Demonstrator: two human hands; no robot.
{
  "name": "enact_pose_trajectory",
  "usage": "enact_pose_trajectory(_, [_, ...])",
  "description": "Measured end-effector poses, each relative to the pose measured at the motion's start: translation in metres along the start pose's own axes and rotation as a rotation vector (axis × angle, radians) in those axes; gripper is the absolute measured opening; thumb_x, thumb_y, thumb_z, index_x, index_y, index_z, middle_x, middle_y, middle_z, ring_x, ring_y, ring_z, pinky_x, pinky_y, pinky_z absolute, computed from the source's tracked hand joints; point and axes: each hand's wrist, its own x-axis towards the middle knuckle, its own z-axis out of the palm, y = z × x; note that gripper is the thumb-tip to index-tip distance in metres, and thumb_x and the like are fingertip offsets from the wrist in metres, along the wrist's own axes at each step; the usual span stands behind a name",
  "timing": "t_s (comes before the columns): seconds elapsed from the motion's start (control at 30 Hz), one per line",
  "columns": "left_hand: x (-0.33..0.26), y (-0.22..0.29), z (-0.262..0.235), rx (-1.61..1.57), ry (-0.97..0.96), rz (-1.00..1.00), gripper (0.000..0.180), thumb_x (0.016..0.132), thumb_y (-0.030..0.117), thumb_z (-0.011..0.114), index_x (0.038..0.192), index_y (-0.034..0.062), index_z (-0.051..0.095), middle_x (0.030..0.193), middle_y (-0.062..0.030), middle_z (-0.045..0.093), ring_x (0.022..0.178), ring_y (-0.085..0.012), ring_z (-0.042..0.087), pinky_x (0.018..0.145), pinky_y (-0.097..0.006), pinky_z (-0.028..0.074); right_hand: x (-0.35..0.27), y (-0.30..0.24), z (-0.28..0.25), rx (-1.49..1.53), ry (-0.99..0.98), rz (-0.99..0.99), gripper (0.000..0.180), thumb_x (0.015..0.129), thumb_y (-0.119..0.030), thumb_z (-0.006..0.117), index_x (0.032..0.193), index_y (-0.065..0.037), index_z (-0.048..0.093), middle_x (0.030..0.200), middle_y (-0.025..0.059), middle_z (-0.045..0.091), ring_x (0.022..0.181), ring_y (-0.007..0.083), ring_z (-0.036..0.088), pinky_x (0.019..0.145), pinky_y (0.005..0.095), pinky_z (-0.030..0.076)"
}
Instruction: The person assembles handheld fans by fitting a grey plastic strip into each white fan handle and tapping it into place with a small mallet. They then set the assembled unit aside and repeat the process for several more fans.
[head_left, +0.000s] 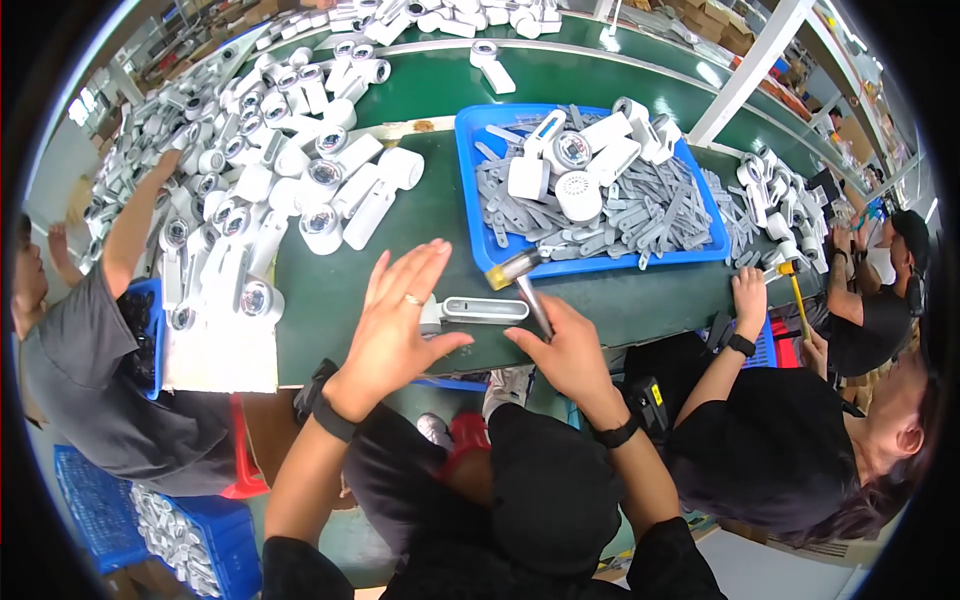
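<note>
A white handheld device with a long slotted handle (485, 311) lies on the green bench in front of me. My left hand (395, 320), wearing a ring, is over its left end with the fingers stretched out and apart. That end is mostly hidden under the hand, and whether the palm presses on it I cannot tell. My right hand (566, 356) is closed round the handle of a small hammer (514, 270). The hammer's head, with a yellowish face, is raised just beyond the device's handle, near the tray.
Beyond my hands a blue tray (600, 263) holds many grey strips and several white devices. White devices (325, 175) are heaped at the left. One co-worker (110, 370) sits left, reaching into them; another (770, 440) sits right with a yellow-handled hammer (797, 290). A metal post (750, 75) rises behind.
</note>
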Motion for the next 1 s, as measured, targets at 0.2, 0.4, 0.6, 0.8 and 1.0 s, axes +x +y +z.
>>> enact_pose_trajectory(0.2, [-0.036, -0.023, -0.002, -0.203, -0.046, -0.202, 0.106, 0.070, 0.006, 0.093, 0.161, 0.0077, 0.038, 0.160, -0.0203, 0.046, 0.144, -0.0394, 0.048, 0.120, -0.044, 0.041, 0.009, 0.000, 0.008, 0.231, -0.129, 0.259, 0.027, 0.105, -0.021, 0.068, 0.123, -0.002, 0.070, 0.077, 0.0000, 0.064, 0.063, 0.0093, 0.058, 0.057, 0.0273, 0.044])
enact_pose_trajectory(0.4, [-0.034, -0.011, -0.014, -0.335, -0.029, -0.512, 0.050, 0.094, 0.021, 0.078, 0.136, 0.0014, 0.059, 0.112, -0.0169, 0.073, 0.103, -0.0358, 0.072, 0.097, -0.042, 0.055, 0.022, -0.022, -0.008, 0.479, -0.152, 0.506, 0.029, 0.110, -0.027, 0.059, 0.124, -0.003, 0.068, 0.067, 0.0016, 0.064, 0.040, 0.0034, 0.040, 0.038, 0.0240, 0.029])
enact_pose_trajectory(0.6, [-0.004, -0.017, -0.019, -0.006, -0.200, -0.476, 0.036, 0.104, 0.031, 0.061, 0.122, 0.0001, 0.061, 0.116, -0.0245, 0.069, 0.101, -0.0436, 0.070, 0.090, -0.050, 0.055, 0.008, 0.010, -0.043, 0.666, -0.003, 0.514, 0.032, 0.111, -0.029, 0.058, 0.124, -0.002, 0.067, 0.062, 0.0019, 0.059, 0.037, 0.0063, 0.042, 0.036, 0.0236, 0.029])
enact_pose_trajectory(0.8, [-0.011, -0.024, -0.014, 0.232, -0.131, -0.310, 0.042, 0.101, 0.033, 0.064, 0.125, -0.0012, 0.064, 0.131, -0.0218, 0.066, 0.101, -0.0423, 0.071, 0.089, -0.050, 0.057, 0.014, 0.046, -0.056, 0.838, 0.139, 0.349, 0.028, 0.113, -0.025, 0.050, 0.118, 0.000, 0.063, 0.060, 0.0049, 0.058, 0.036, 0.0103, 0.044, 0.036, 0.0242, 0.032])
enact_pose_trajectory(1.0, [0.062, 0.000, -0.017, 0.148, 0.060, -0.059, 0.028, 0.089, 0.011, 0.079, 0.116, 0.0041, 0.073, 0.114, -0.0151, 0.074, 0.107, -0.0366, 0.070, 0.090, -0.043, 0.057, 0.010, 0.074, -0.051, 0.883, 0.177, 0.225, 0.024, 0.112, -0.021, 0.052, 0.108, 0.001, 0.061, 0.056, 0.0076, 0.057, 0.035, 0.0128, 0.045, 0.034, 0.0250, 0.035])
